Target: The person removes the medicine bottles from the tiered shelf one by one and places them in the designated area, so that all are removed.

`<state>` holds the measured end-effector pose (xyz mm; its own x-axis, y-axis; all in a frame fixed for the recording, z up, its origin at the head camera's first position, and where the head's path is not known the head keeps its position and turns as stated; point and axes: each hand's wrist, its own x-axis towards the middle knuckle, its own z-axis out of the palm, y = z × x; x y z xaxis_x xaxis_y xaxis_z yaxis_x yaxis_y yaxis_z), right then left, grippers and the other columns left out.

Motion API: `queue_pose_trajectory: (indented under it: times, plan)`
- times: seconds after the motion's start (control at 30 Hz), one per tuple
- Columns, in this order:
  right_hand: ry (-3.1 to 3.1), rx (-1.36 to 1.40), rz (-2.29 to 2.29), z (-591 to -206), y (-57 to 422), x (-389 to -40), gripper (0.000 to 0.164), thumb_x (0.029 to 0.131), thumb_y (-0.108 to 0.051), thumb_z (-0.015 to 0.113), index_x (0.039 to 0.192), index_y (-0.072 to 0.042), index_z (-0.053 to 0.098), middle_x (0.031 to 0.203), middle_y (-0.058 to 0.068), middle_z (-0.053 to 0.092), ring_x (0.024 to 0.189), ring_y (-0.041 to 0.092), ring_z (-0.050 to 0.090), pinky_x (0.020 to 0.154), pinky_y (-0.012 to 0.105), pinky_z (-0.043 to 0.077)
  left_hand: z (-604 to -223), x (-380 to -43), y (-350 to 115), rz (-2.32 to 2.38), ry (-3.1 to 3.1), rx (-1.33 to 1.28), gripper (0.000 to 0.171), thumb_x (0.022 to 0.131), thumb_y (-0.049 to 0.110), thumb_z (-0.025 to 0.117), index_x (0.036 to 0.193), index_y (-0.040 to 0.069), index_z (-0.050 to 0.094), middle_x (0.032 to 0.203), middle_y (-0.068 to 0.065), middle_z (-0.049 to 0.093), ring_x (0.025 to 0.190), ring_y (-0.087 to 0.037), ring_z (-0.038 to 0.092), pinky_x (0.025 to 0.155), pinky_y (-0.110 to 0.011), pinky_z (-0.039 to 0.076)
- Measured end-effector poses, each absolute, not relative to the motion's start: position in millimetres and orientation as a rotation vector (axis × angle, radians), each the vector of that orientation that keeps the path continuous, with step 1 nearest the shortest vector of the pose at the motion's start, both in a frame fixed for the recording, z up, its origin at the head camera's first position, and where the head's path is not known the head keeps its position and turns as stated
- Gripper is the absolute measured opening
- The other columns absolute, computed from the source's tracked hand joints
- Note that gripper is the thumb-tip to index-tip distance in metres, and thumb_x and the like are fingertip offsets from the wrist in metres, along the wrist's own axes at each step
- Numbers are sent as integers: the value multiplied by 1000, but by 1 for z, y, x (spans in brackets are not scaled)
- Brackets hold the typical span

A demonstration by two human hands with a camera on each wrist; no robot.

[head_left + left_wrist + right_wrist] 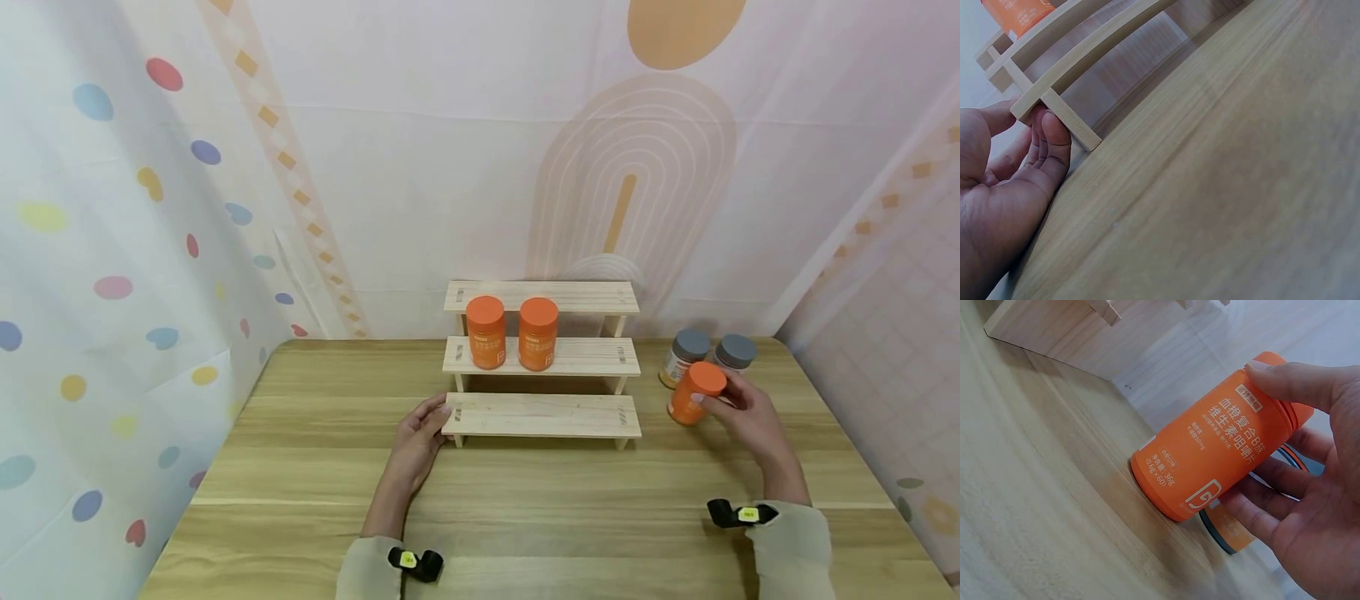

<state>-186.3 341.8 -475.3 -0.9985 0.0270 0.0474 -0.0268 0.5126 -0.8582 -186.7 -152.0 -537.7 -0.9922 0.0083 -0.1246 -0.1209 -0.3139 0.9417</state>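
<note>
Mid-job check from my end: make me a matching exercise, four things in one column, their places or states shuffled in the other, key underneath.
Things
1. Left hand
2. Right hand
3. Two orange-lidded jars
4. Grey-lidded jars

Places or states
A. On the middle shelf
B. Holding a single orange jar
C. On the table, right of the shelves
D. Holding the bottom shelf's left end

Pairs: 1-D, 2-B, 3-A, 4-C

Looks like a curtained-off recording booth: you're at a wood-grain desk (540, 508) with fabric walls (420, 200) left, back and right. Pastel prints: coloured dots (112, 287) on your left, big arch (633, 125) at back. Your wrist cameras (722, 513) fit a capture setup. Building type: can't tell.
</note>
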Motion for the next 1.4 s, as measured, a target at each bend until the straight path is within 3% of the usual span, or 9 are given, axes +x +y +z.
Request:
queue_pose_trajectory:
  times: [0.2,0.33,0.63,0.9,1.17,1.4]
  plan:
    - [-2711,-16,1501,-473,342,-186,70,101,-34,67,159,-10,37,149,12,50,110,-18,40,85,5,42,-536,-187,-151,2486,1780,-170,46,103,12,61,144,-5,49,110,3,68,97,-8,64,76,-21,52]
    - [-2730,-17,1486,-470,341,-186,71,101,-35,67,160,-9,36,154,24,45,109,-18,38,85,5,41,-536,-187,-150,2488,1765,-194,44,104,9,60,145,-4,49,110,2,68,96,-8,64,75,-21,52]
    - [-2754,14,1447,-469,342,-189,70,100,-37,67,158,-8,39,151,23,48,112,-10,44,86,8,43,-537,-187,-151,2481,1774,-195,45,104,11,59,146,-3,49,108,4,68,92,-8,62,74,-22,51]
    - [-2731,53,1442,-465,344,-188,71,101,-33,68,159,-7,37,151,27,48,107,-20,40,85,5,41,-536,-187,-151,2481,1776,-190,45,105,12,59,146,-4,48,109,4,67,92,-8,62,74,-22,50]
    - [-2695,93,1410,-450,342,-183,68,101,-33,68,159,-11,39,154,20,50,108,-21,44,85,4,43,-534,-188,-152,2472,1767,-185,46,105,11,58,147,-5,46,108,5,66,92,-7,62,75,-22,50]
    - [-2659,98,1361,-436,330,-178,69,100,-34,69,158,-11,40,150,25,51,111,-18,43,89,3,39,-535,-188,-152,2468,1774,-186,44,105,11,58,146,-3,48,111,3,66,95,-9,63,75,-22,52]
